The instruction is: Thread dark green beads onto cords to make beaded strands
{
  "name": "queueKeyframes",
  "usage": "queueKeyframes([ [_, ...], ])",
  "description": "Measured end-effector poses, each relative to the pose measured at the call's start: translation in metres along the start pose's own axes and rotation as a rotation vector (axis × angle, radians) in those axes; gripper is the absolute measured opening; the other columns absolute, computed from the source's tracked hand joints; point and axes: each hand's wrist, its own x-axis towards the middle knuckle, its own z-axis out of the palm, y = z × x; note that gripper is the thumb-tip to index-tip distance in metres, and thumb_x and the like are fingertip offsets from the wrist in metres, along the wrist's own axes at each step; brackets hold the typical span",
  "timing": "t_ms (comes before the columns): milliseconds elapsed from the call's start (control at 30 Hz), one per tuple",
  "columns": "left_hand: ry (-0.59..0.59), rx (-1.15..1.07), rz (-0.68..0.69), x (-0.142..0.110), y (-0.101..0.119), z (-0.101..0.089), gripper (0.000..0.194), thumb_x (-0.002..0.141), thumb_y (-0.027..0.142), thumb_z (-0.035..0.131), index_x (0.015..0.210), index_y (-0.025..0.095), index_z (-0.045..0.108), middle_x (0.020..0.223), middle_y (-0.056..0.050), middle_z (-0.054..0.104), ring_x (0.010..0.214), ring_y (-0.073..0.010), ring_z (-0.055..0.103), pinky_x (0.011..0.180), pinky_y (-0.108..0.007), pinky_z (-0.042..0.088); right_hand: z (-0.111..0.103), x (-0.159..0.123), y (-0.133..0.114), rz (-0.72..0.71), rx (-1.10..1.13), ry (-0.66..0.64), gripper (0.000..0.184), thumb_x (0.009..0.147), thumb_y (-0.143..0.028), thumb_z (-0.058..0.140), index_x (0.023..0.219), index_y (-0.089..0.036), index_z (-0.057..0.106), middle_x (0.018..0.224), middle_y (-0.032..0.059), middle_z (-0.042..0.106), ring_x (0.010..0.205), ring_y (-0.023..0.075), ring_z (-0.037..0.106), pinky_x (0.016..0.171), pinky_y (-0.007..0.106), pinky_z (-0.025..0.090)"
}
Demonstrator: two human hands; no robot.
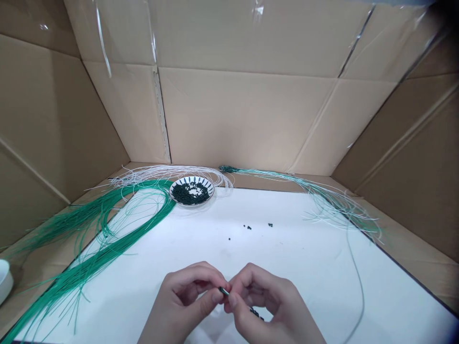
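Pinching a short, slender green-and-silver piece [224, 291] between them, the left hand [179, 306] and right hand [274, 306] work close together just above the white table [304, 267]. Both grips are clenched on the piece, which sits at the meeting fingertips, too small to make out in detail. A small cluster of dark beads [256, 313] shows at the right hand. The step in hand appears to be fine fingertip work, and the moment calls for a steady pinch. Farther off lie a patterned plate [191, 179] heaped with dark green beads [190, 192], scattered beads [247, 227], green strands [89, 248], white strands [168, 173] and teal strands [322, 196], against a cardboard backdrop [244, 119].
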Motion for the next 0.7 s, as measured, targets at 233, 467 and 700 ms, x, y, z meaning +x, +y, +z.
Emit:
queueKeyframes([
  [233, -0.015, 0.007, -0.048, 0.0, 0.001, 0.001, 0.019, 0.075, 0.041, 0.092, 0.075, 0.022, 0.087, 0.078, -0.003, 0.075, 0.07, -0.0167, 0.07, 0.069, -0.023, 0.056, 0.0, 0.0, -0.001, 0.0, 0.017, 0.0, 0.017, 0.072, -0.033, 0.07, 0.065, -0.02, 0.062, 0.064, 0.0007, 0.063, 0.063, 0.0165, 0.062, 0.066, 0.028, 0.051],
  [467, 0.031, 0.035, -0.032, 0.001, 0.001, 0.002, 0.017, 0.072, 0.039, 0.094, 0.074, 0.024, 0.087, 0.077, -0.002, 0.077, 0.075, -0.0149, 0.069, 0.071, -0.018, 0.054, 0.001, -0.004, 0.001, -0.015, 0.003, 0.024, 0.012, 0.072, -0.029, 0.07, 0.069, -0.02, 0.063, 0.062, -0.0034, 0.05, 0.059, 0.0141, 0.049, 0.059, 0.026, 0.042],
  [700, 0.079, 0.145, 0.067, -0.001, 0.001, 0.006, 0.011, 0.075, 0.036, 0.092, 0.074, 0.026, 0.087, 0.078, -0.002, 0.079, 0.077, -0.0164, 0.069, 0.072, -0.019, 0.054, 0.004, -0.007, 0.008, -0.059, 0.001, 0.129, 0.016, 0.077, -0.036, 0.069, 0.075, -0.02, 0.071, 0.06, -0.0049, 0.049, 0.058, 0.014, 0.048, 0.06, 0.027, 0.039],
])
